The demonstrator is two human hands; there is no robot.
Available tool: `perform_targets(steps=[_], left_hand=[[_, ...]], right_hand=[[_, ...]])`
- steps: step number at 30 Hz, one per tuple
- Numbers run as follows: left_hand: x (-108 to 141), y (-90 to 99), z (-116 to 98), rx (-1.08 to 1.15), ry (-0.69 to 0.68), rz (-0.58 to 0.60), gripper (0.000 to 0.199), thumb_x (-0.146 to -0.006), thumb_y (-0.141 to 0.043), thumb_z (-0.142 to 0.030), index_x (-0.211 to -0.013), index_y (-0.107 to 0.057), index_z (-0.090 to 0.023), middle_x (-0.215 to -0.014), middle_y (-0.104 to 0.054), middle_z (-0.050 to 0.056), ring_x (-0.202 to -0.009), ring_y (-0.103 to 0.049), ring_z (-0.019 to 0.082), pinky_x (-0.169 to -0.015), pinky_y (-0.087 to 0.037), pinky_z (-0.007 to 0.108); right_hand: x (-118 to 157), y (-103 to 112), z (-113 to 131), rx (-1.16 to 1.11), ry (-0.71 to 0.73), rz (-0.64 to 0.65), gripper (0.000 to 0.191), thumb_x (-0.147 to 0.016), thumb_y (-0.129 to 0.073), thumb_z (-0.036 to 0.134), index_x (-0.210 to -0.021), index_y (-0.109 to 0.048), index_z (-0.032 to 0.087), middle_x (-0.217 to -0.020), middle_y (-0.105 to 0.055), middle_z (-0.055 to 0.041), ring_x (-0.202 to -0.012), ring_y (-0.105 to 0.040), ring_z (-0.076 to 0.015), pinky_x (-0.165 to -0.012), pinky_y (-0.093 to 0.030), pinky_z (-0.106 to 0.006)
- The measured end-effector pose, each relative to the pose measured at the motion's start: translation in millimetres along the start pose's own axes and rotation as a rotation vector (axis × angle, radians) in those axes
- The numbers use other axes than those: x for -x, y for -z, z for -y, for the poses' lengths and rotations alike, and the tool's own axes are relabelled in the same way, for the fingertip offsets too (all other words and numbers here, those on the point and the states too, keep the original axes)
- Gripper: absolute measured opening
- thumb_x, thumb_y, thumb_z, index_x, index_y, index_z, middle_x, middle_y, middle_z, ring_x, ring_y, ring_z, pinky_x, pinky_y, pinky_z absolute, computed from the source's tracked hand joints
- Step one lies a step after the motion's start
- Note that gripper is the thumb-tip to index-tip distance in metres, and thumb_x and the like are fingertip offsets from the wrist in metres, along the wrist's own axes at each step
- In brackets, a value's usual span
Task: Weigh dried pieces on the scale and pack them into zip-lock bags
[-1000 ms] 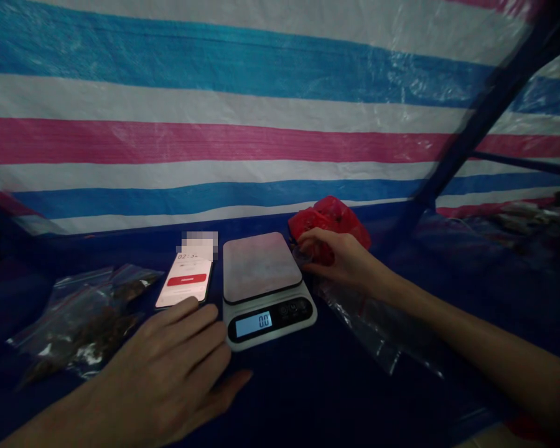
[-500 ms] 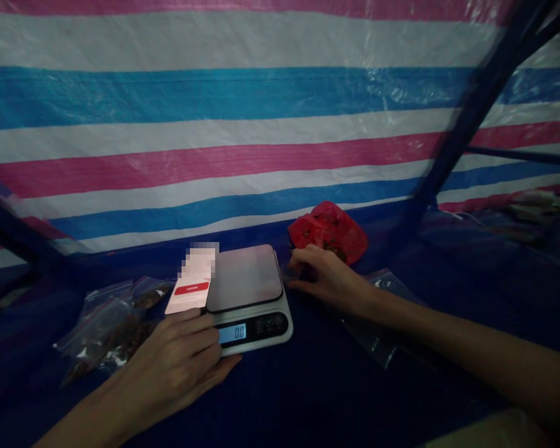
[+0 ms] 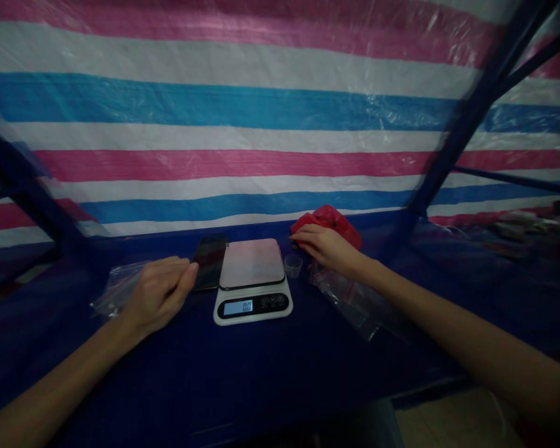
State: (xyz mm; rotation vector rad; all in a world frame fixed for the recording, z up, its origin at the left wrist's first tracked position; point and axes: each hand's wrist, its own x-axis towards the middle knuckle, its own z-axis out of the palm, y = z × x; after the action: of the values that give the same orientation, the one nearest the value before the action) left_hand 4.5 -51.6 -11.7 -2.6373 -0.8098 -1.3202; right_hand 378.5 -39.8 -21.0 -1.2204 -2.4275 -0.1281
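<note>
A white digital kitchen scale (image 3: 253, 305) reads 0.0, with a bare pale weighing plate (image 3: 252, 264). Left of it lies a phone (image 3: 211, 264) with a dark screen. My left hand (image 3: 161, 289) is closed in a loose fist beside the phone, over the clear zip bags (image 3: 121, 283); I see nothing in it. My right hand (image 3: 326, 247) has its fingers pinched together at the front of a red plastic bag (image 3: 336, 219). A small dark bit shows near the fingertips, too unclear to name. Between scale and right hand stands a small clear plastic cup (image 3: 293, 266).
More clear plastic bags (image 3: 359, 305) lie under and in front of my right forearm. Dark blue frame posts (image 3: 466, 118) rise on both sides of the blue table (image 3: 261, 373). A striped plastic sheet (image 3: 242, 106) hangs behind. Blurred items lie at the far right.
My left hand has left the phone and scale and moved left, closing up. The phone's screen has gone from lit to dark. My right hand has moved off the cup to the red bag.
</note>
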Motion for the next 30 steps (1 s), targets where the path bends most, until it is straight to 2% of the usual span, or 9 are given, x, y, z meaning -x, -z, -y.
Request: perform_targets(steps=[2, 4, 6, 9, 14, 18, 21, 26, 30], left_hand=[[0, 3.1, 6, 0.004, 0.079, 0.045, 0.049, -0.098, -0.045, -0.030, -0.050, -0.042, -0.020, -0.046, -0.042, 0.000, -0.042, -0.040, 0.013, -0.049, -0.029, 0.030], [1, 6.1, 13, -0.020, 0.253, 0.085, 0.052, -0.101, -0.039, -0.040, -0.052, -0.042, -0.021, -0.048, -0.044, 0.001, -0.045, -0.043, 0.014, -0.050, -0.030, 0.030], [3, 8.4, 21, -0.043, 0.407, 0.110, 0.055, -0.101, -0.034, -0.049, -0.054, -0.043, -0.022, -0.051, -0.047, 0.001, -0.048, -0.045, 0.016, -0.052, -0.032, 0.029], [5, 11.1, 32, -0.049, 0.510, 0.120, 0.058, -0.100, -0.029, -0.055, -0.056, -0.045, -0.022, -0.052, -0.049, 0.000, -0.051, -0.047, 0.016, -0.056, -0.034, 0.029], [4, 16.7, 40, -0.011, 0.533, 0.089, 0.059, -0.100, -0.029, -0.057, -0.057, -0.048, -0.022, -0.052, -0.051, 0.000, -0.053, -0.049, 0.016, -0.059, -0.037, 0.029], [7, 17.9, 49, -0.011, 0.538, 0.087, 0.061, -0.100, -0.030, -0.057, -0.056, -0.050, -0.021, -0.054, -0.052, 0.001, -0.054, -0.051, 0.016, -0.060, -0.037, 0.030], [9, 16.9, 55, -0.024, 0.565, 0.092, 0.061, -0.100, -0.032, -0.057, -0.057, -0.053, -0.020, -0.054, -0.052, 0.001, -0.054, -0.051, 0.016, -0.059, -0.037, 0.030], [9, 17.3, 58, -0.034, 0.564, 0.062, 0.061, -0.100, -0.032, -0.056, -0.056, -0.053, -0.019, -0.056, -0.055, 0.002, -0.057, -0.054, 0.017, -0.062, -0.039, 0.029], [9, 18.6, 55, -0.032, 0.592, 0.082, 0.058, -0.100, -0.035, -0.053, -0.057, -0.054, -0.018, -0.056, -0.054, 0.001, -0.059, -0.053, 0.016, -0.063, -0.038, 0.027]], right_hand=[[-8, -7, -1, 0.069, 0.039, 0.045, 0.036, -0.101, -0.048, 0.011, -0.132, -0.067, 0.013, -0.132, -0.067, -0.0161, -0.119, -0.064, -0.0262, -0.102, -0.051, -0.040], [-15, -15, -6, 0.128, 0.058, 0.103, 0.038, -0.099, -0.048, 0.008, -0.132, -0.067, 0.010, -0.131, -0.067, -0.0178, -0.119, -0.064, -0.0272, -0.102, -0.051, -0.041], [-21, -24, -14, 0.162, 0.073, 0.142, 0.036, -0.097, -0.049, 0.005, -0.126, -0.070, 0.010, -0.125, -0.070, -0.0174, -0.117, -0.064, -0.0276, -0.101, -0.052, -0.041], [-26, -34, -27, 0.184, 0.114, 0.145, 0.032, -0.092, -0.054, 0.000, -0.114, -0.074, 0.011, -0.119, -0.072, -0.0153, -0.114, -0.065, -0.0265, -0.102, -0.051, -0.040], [-25, -31, -29, 0.226, 0.173, 0.105, 0.028, -0.090, -0.056, 0.000, -0.109, -0.074, 0.010, -0.118, -0.071, -0.0173, -0.114, -0.065, -0.0268, -0.103, -0.049, -0.040], [-24, -20, -21, 0.267, 0.179, 0.114, 0.018, -0.096, -0.056, 0.009, -0.102, -0.073, 0.011, -0.108, -0.072, -0.0148, -0.104, -0.065, -0.0261, -0.098, -0.048, -0.039], [-26, -16, -18, 0.254, 0.157, 0.121, 0.018, -0.099, -0.056, 0.014, -0.098, -0.074, 0.012, -0.104, -0.072, -0.0145, -0.101, -0.065, -0.0251, -0.095, -0.047, -0.038], [-26, -7, -21, 0.118, 0.099, 0.086, 0.017, -0.097, -0.058, 0.013, -0.096, -0.075, 0.012, -0.102, -0.073, -0.0135, -0.096, -0.066, -0.0226, -0.090, -0.048, -0.035], [-20, 16, -16, -0.088, 0.041, -0.011, 0.016, -0.092, -0.062, 0.012, -0.100, -0.076, 0.014, -0.103, -0.075, -0.0096, -0.095, -0.067, -0.0199, -0.091, -0.049, -0.033]])
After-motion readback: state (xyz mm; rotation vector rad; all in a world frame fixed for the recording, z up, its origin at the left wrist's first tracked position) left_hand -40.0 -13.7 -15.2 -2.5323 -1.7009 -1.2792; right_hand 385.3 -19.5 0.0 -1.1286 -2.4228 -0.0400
